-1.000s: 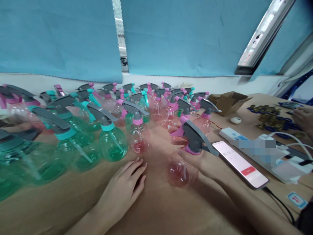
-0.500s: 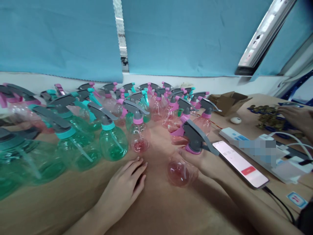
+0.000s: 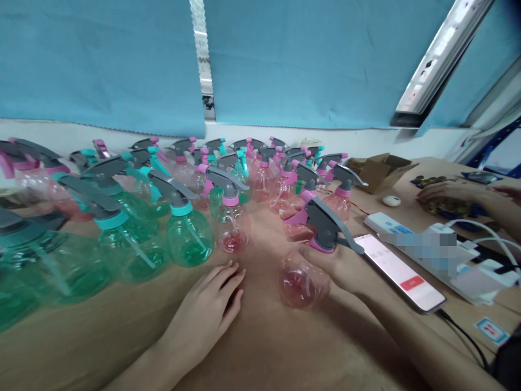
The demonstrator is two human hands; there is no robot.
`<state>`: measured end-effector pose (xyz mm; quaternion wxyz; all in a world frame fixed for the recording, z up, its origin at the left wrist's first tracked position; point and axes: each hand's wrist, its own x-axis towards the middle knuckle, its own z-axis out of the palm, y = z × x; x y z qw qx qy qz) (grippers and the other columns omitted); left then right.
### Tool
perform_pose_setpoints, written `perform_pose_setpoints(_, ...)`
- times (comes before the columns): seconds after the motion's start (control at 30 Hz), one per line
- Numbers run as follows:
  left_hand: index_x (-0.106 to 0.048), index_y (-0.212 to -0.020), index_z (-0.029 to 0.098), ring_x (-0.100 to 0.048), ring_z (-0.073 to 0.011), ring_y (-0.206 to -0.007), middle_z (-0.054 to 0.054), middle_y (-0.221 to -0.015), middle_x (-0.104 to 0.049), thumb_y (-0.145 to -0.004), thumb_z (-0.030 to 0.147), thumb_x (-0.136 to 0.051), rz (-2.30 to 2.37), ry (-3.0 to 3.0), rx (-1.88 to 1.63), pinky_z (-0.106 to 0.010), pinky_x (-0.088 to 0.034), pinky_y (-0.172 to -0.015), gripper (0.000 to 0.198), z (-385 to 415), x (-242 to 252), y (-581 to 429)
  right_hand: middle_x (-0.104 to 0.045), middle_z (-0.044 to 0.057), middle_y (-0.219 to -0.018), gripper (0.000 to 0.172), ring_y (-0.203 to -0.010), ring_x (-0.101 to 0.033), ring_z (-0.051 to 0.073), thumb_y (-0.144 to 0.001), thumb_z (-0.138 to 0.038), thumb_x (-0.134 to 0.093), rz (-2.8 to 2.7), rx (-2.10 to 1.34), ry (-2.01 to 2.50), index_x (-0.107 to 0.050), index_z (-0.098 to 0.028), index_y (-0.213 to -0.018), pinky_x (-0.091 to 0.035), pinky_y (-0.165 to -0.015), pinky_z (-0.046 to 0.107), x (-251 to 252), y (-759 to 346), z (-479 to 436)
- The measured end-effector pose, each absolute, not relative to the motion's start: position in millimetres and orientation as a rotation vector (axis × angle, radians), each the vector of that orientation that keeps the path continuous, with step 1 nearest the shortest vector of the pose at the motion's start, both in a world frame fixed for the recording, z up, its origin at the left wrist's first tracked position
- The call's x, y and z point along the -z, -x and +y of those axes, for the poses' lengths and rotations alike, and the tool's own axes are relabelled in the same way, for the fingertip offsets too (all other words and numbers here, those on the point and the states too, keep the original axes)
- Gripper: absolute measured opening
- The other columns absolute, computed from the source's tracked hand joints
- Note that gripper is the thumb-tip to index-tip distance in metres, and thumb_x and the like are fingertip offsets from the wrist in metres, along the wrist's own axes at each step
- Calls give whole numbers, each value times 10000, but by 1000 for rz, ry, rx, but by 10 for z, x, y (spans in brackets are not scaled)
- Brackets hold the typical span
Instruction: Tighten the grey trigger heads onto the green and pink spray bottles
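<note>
My right hand (image 3: 321, 266) is wrapped around the neck and side of a pink spray bottle (image 3: 298, 288). The grey trigger head of that bottle has a pink nozzle and collar and leans toward the right. Part of the bottle is hidden by my fingers. Palm down on the table, my left hand (image 3: 203, 309) rests with its fingers stretched out and nothing in it. Just beyond its fingertips stand another pink spray bottle (image 3: 233, 231) and a green spray bottle (image 3: 190, 236), both upright with some coloured tint at the bottom.
Several more green and pink spray bottles (image 3: 134, 244) crowd the left and back of the table. To the right lie a lit phone (image 3: 401, 274), a power strip (image 3: 391, 225), a white oval object (image 3: 391, 201) and a cardboard box (image 3: 380, 171). Another person's hand (image 3: 448, 191) covers small brass-coloured pieces.
The other person's hand has moved left over the brass-coloured pieces. My view has shifted very slightly. My two hands and the held spray bottle look unchanged.
</note>
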<state>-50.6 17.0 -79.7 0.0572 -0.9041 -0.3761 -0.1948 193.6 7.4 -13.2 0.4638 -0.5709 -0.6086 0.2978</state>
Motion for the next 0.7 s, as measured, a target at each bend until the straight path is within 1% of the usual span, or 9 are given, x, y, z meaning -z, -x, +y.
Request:
perform_pose_setpoints(0.13, -588, -1147, 150, -550, -232, -1104, -78, -1173, -620, -912, 204, -388, -1133, 2747, 582, -420, -457, -934, 313, 165, 787, 503, -685, 31, -853, 185, -790, -649, 255, -684, -305, -563, -1540, -697, 1412, -648, -245, -836, -479, -791, 478, 89, -1950, 53)
perform_pose_setpoints(0.2, -587, -1146, 153, -552, -231, -1101, -74, -1168, -624, -913, 207, -385, -1131, 2742, 596, -417, -454, -936, 313, 165, 786, 500, -678, 22, -810, 145, -748, -643, 247, -671, -314, -571, -1542, -659, 1397, -637, -245, -780, -487, -757, 465, 52, -1943, 33)
perform_pose_setpoints(0.37, -589, -1142, 180, -549, -228, -1105, -55, -1166, -626, -912, 219, -390, -1143, 2738, 607, -412, -450, -941, 306, 168, 789, 500, -642, 9, -710, 121, -671, -607, 233, -635, -326, -587, -1502, -593, 1420, -614, -245, -721, -492, -653, 434, 37, -1945, 11)
perform_pose_setpoints(0.47, -586, -1147, 174, -545, -230, -1108, -59, -1169, -623, -915, 222, -390, -1132, 2738, 608, -417, -448, -943, 308, 165, 791, 506, -621, 4, -681, 104, -641, -597, 225, -608, -326, -595, -1496, -584, 1449, -591, -241, -667, -491, -645, 435, 60, -1962, 15)
perform_pose_setpoints(0.53, -585, -1149, 161, -546, -233, -1106, -67, -1166, -623, -915, 220, -395, -1127, 2742, 603, -421, -450, -941, 307, 165, 794, 510, -641, 12, -726, 105, -698, -621, 241, -611, -304, -575, -1518, -619, 1439, -602, -242, -691, -491, -690, 451, 59, -1959, 19)
perform_pose_setpoints(0.57, -584, -1151, 156, -545, -235, -1108, -71, -1166, -622, -915, 218, -398, -1127, 2745, 597, -423, -449, -941, 306, 165, 796, 512, -655, 18, -768, 136, -742, -633, 252, -616, -289, -561, -1528, -645, 1425, -617, -245, -731, -490, -717, 460, 53, -1952, 22)
perform_pose_setpoints(0.7, -580, -1155, 163, -538, -234, -1116, -68, -1168, -619, -916, 218, -399, -1128, 2743, 591, -420, -442, -948, 304, 171, 796, 509, -680, 33, -860, 363, -850, -651, 275, -610, -245, -518, -1526, -708, 1390, -635, -262, -953, -492, -774, 473, 2, -1898, 41)
